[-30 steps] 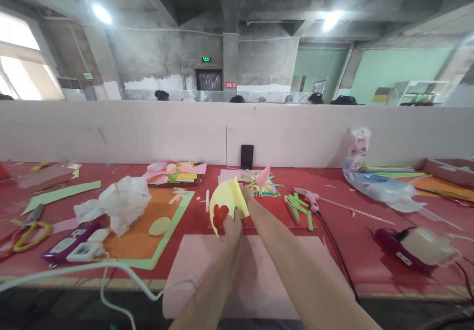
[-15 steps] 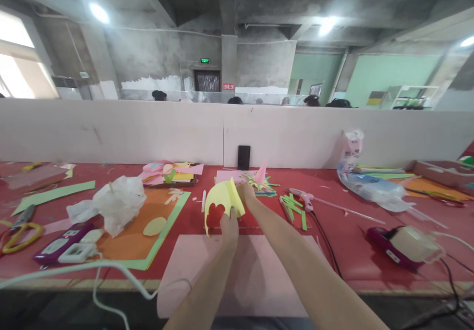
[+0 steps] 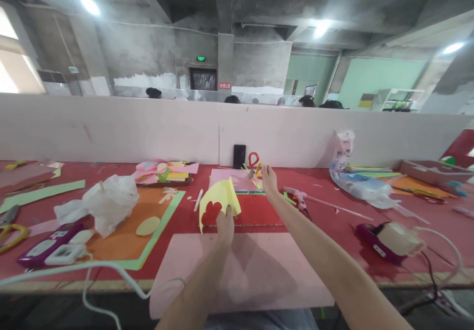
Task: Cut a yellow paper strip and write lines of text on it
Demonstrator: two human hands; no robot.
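Observation:
My left hand (image 3: 225, 220) grips a curved sheet of yellow paper (image 3: 221, 192) by its lower edge, with the thumb on top. A red scalloped shape shows in the sheet; I cannot tell whether it is a cut-out or a piece stuck on. My right hand (image 3: 269, 178) is closed on scissors (image 3: 256, 167) with one red and one yellow loop, raised above the green paper strips at the back. Below both arms lies a large pink sheet (image 3: 185, 266), and red paper (image 3: 259, 211) sits behind it.
A pink glue gun (image 3: 298, 198) lies right of my hand. A black phone (image 3: 239, 156) leans on the white partition (image 3: 166, 130). To the left are a crumpled plastic bag (image 3: 111, 201), orange paper (image 3: 128, 221) and a purple power strip (image 3: 52, 246); another device (image 3: 381, 243) stands right.
My right hand has moved right and up from beside the yellow paper, and now has the scissors in it. My left hand keeps its hold on the paper. The pink cone is no longer visible.

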